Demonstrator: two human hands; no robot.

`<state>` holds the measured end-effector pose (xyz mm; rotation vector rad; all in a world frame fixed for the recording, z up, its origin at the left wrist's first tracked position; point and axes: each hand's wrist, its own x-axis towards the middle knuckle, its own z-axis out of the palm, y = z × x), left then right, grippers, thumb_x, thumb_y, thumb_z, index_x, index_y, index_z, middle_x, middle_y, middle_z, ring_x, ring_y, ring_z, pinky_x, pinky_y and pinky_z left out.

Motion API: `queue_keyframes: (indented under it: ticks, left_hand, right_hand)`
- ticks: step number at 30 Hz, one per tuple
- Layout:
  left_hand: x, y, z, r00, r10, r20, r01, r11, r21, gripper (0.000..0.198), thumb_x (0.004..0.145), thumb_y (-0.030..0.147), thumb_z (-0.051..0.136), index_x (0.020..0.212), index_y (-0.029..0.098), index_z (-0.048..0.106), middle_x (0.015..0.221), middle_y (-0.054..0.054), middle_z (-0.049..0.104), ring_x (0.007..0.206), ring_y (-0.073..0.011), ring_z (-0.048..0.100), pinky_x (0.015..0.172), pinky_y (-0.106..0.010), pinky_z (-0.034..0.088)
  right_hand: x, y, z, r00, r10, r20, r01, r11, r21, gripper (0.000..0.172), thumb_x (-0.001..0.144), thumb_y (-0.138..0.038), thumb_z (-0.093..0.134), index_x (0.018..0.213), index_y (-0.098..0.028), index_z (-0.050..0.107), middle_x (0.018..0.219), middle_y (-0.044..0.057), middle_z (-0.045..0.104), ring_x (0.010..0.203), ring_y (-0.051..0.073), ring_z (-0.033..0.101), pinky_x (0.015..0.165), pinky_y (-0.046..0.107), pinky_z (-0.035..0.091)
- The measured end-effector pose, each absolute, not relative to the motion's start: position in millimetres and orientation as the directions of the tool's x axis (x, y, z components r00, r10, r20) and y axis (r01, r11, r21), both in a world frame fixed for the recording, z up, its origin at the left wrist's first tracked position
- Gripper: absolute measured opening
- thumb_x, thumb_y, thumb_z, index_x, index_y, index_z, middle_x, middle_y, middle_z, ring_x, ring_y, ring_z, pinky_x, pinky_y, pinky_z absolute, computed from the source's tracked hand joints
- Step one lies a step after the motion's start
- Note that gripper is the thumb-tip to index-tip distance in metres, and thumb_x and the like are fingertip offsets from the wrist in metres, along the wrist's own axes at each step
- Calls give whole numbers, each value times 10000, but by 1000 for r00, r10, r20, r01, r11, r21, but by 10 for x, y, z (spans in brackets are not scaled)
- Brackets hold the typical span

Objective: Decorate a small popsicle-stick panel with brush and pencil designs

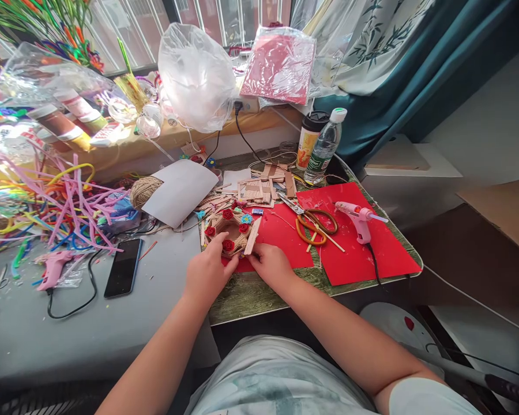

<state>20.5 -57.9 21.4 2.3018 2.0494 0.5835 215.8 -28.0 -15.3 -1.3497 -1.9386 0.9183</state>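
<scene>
A twine-wrapped ring point(216, 226) of wooden craft sticks, decorated with red roses and a blue flower, is held low over the table's front part. My left hand point(210, 265) is closed on its near left side, thumb toward the front. At its right edge stands a small flat piece of craft sticks point(252, 235), tilted. My right hand point(270, 262) pinches at the ring's lower right, by the bottom of that piece; its fingertips are partly hidden. Red sheet point(285, 242) lies beneath and beside the work.
Scissors point(309, 222) and a pink glue gun point(358, 219) lie to the right. Behind are loose craft sticks point(259, 187), a water bottle point(326, 147) and a cup point(310, 141). Leftward are a phone point(124, 268), another glue gun point(55, 268), twine point(145, 192) and pipe cleaners point(73, 202).
</scene>
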Motion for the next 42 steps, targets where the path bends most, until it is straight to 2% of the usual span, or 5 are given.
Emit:
queue_keyframes:
  ticks: [9,22,29,34,42]
  left_hand:
    - [190,-629,213,124,955,270,967,-177,182,780,907,496,715,1579,219,432,1467,-123,673,1019,-322,779,734,-361,547]
    - [220,-603,190,75,968,241,976,-121,180,713,931,424,695,1567,233,434,1480,-115,661,1052,-309,771,757,-366,572]
    - [-112,-718,458,53,938,341,847,-224,483,668,918,457,739,1512,312,470,1500,-109,587,871,-187,710,811,-356,570]
    - [-455,-524,342,-216,928,302,532,-148,834,558,898,502,750,1372,265,576,1416,-107,615,1248,-279,612,1059,-436,496]
    - [-452,-18,21,-59,995,85,279,-66,958,667,1008,701,450,1398,179,590,1468,-166,643,1338,-291,627,1104,-445,514]
  right_hand:
    - [2217,-335,-132,-324,939,118,429,257,-866,185,988,-293,644,1037,-212,803,865,43,803,677,187,674,617,272,433]
    - [2186,-253,-122,-322,944,74,418,212,-883,207,1002,-316,631,1037,-218,810,982,79,831,879,256,759,737,302,508]
    - [2488,-467,-148,-232,973,-8,231,47,-972,215,958,-314,641,1096,-197,756,949,72,783,823,223,721,750,334,569]
    - [2381,-773,-167,-219,953,-210,-154,-247,-957,277,860,-423,757,1037,-212,742,932,69,760,813,214,715,708,340,613]
    - [1920,-547,-195,-191,935,-299,-358,-350,-866,417,720,-492,895,896,-177,686,813,27,733,736,186,741,770,367,643]
